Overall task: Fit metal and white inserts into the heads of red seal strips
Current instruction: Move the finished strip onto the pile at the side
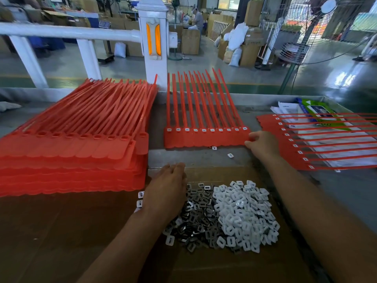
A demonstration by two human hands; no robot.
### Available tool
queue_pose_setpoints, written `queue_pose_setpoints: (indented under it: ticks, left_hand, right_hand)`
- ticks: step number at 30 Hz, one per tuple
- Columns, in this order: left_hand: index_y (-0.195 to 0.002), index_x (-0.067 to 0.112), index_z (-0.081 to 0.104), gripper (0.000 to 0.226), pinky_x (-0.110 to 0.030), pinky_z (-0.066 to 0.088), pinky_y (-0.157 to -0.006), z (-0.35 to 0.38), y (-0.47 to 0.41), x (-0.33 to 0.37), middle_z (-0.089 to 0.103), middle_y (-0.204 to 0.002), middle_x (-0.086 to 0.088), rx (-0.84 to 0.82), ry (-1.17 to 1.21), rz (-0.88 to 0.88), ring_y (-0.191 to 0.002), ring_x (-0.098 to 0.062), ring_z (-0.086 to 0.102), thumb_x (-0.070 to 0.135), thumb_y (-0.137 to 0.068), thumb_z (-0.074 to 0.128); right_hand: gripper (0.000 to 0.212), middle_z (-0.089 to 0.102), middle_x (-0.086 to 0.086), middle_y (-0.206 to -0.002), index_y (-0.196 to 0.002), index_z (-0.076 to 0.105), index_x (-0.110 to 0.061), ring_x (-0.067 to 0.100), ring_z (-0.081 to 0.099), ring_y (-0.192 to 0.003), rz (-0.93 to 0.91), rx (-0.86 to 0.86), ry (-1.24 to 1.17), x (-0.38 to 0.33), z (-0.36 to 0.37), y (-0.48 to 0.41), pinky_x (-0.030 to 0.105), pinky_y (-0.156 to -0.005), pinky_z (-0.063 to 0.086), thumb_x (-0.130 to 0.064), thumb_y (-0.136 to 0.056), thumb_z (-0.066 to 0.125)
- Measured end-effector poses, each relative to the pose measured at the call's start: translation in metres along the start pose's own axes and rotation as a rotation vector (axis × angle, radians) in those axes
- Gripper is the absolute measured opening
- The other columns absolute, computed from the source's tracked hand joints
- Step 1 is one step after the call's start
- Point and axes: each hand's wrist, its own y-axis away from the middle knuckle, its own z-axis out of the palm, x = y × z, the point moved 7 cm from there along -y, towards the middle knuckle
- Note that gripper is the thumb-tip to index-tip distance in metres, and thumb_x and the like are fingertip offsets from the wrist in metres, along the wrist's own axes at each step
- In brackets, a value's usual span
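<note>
Honestly, right hand (263,145) grip pinching red plastic seal-strip sheet (204,140); rough drag might pop white square inserts (204,130); left hand (166,188) grip: can't tell.

We can read no text; the print on the green packet (321,111) and papers (285,108) is too blurred.

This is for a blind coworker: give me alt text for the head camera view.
A right hand holds the edge of a filled sheet of red seal strips. The left hand is at a metal insert pile, beside a white insert pile, on cardboard. An unfilled strip stack lies left.
</note>
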Motion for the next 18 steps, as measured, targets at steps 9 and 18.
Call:
queue_pose_setpoints:
  ticks: [9, 18]
  left_hand:
    - [-0.126, 0.015, 0.045, 0.031, -0.026, 0.037, -0.085, 0.0, -0.001, 0.0, 0.056, -0.119, -0.002, 0.017, 0.007, 0.009, -0.11, -0.016, 0.047, 0.022, -0.096, 0.039]
    - [-0.125, 0.016, 0.047, 0.03, -0.022, 0.032, -0.077, -0.002, 0.0, 0.003, 0.055, -0.12, -0.001, 0.044, 0.008, 0.028, -0.109, -0.014, 0.046, 0.021, -0.097, 0.036]
  right_hand:
    - [0.03, 0.059, 0.004, -0.127, -0.12, 0.062, -0.013, 0.018, 0.051, -0.118, -0.358, -0.191, 0.105, -0.042, 0.016, 0.033, 0.021, -0.092, 0.033, -0.023, -0.095, 0.048]
    - [0.025, 0.064, 0.005, -0.117, -0.113, 0.065, -0.01, 0.015, 0.056, -0.107, -0.379, -0.244, 0.029, -0.076, 0.008, 0.049, 0.021, -0.087, 0.033, -0.018, -0.091, 0.055]
